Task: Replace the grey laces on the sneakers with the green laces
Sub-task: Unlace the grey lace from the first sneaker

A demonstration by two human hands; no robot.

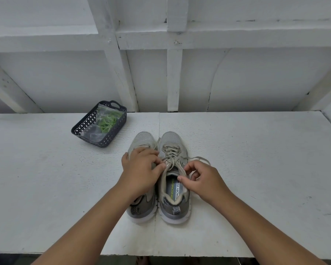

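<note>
Two grey sneakers are sitting side by side on a white table (246, 169), toes pointing away from the person, and both hands are working at the lacing of the right sneaker (173, 180). The right hand (203, 180) is pinching a strand of the grey lace (172, 153) between thumb and forefinger, its other fingers curling in beside the shoe's open collar. Just across the tongue from that pinch, the left hand (141, 169) is reaching over the left sneaker (141, 142), covering most of its lacing, with its fingertips (161, 166) meeting the knot area of the right sneaker's lace; the fingers are bending round the strands there and appear to be gripping them, though the exact hold is partly hidden. A loose loop of the grey lace is lying out on the table just beyond the right hand's knuckles. The rest of the lace is still criss-crossing through the eyelets ahead of both grips, toward the toe. Well beyond the left hand, off to its outer side, a dark perforated basket (111, 138) is standing on the table, and inside it a clear zip bag (101, 121) is holding the green laces (107, 122). Behind the table a white panelled wall (256, 77) is rising.
</note>
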